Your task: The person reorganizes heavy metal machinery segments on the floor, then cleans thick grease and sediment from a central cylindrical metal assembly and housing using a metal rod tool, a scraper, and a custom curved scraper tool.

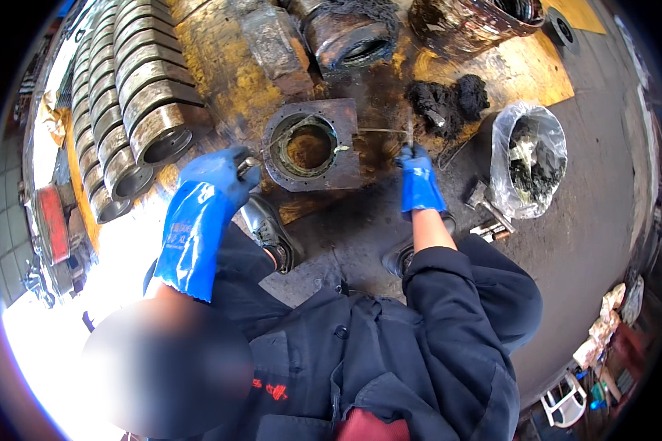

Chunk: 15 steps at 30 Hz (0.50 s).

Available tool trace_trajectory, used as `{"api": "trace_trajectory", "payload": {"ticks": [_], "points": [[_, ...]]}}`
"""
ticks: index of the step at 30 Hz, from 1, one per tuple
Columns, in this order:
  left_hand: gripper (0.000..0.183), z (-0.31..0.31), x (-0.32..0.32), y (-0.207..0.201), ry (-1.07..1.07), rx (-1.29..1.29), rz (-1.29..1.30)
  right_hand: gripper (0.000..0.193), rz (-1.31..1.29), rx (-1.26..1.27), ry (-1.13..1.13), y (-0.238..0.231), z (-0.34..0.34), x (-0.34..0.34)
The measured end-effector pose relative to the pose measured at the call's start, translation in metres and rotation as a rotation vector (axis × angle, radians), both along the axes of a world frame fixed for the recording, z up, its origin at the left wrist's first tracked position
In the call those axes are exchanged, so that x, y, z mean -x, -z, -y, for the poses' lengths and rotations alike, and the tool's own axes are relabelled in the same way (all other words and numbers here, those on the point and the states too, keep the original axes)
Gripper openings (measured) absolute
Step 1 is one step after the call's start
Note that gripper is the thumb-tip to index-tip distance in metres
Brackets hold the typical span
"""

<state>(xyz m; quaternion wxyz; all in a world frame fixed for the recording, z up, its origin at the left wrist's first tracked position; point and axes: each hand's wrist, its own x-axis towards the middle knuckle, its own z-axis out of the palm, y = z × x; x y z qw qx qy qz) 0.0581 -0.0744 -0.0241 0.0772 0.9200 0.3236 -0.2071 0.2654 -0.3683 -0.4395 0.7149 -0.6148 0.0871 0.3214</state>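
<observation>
A grey metal housing (343,162) with a large round bore and bolt holes around its flange lies flat on the stained board in front of me. Left of it is my left hand (217,176), in a long blue rubber glove. Its fingers are closed on a small metal piece (247,166) whose kind I cannot make out. To the right of the housing, my right hand (418,163), also blue-gloved, grips a thin upright metal tool (410,126). A thin straight rod (382,130) spans between the housing and this tool; whether they join is unclear.
Rows of metal cylinders (158,88) line the left side. A greasy block (276,48), a dirty cylinder (357,37) and a grimy drum (471,22) stand at the back. Black greasy rags (449,103) and a plastic-lined bin (504,158) are at right. My shoes (272,228) flank the board's near edge.
</observation>
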Motion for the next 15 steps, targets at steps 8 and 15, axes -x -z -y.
{"api": "trace_trajectory", "payload": {"ticks": [8,15], "points": [[0.04,0.0,-0.002,-0.006,-0.148,0.247,0.122,0.039,0.468,0.949,-0.179,-0.038,0.086,0.004],[0.062,0.017,0.011,-0.01,-0.452,0.784,0.57,0.084,0.749,0.546,-0.231,-0.211,-0.051,0.035]]}}
